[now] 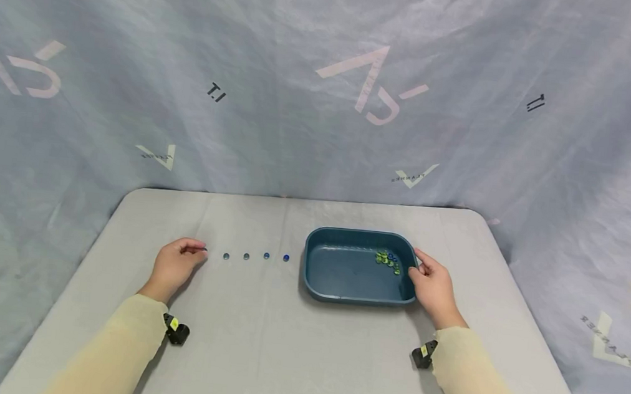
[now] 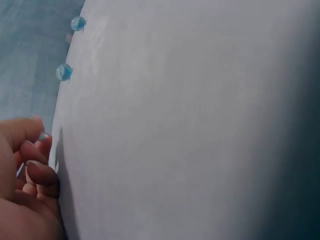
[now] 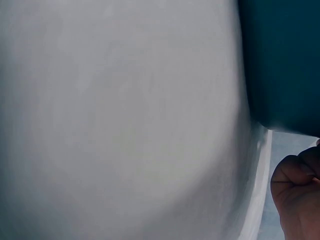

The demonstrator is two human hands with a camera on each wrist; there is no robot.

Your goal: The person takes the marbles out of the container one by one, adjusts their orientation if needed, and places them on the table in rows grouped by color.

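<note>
My left hand (image 1: 175, 265) pinches a small glass marble (image 1: 206, 249) between thumb and fingertips, mostly hidden by them, low over the table. To its right runs a row of separate marbles: two pale blue-grey ones (image 1: 226, 256), a bluer one (image 1: 266, 256) and a deep blue one (image 1: 286, 257). In the left wrist view, two clear marbles with light blue swirls (image 2: 64, 72) show beyond the fingers. My right hand (image 1: 435, 290) grips the right rim of a dark teal plastic tray (image 1: 340, 299), thumb over the inside edge. Several green and blue marbles (image 1: 386, 259) lie in the tray's right part.
A pale grey cloth covers the table (image 1: 279, 356), its far edge running just behind the tray. Grey printed sheeting (image 1: 280, 81) hangs behind and at both sides. Each wrist wears a small black camera (image 1: 176, 331).
</note>
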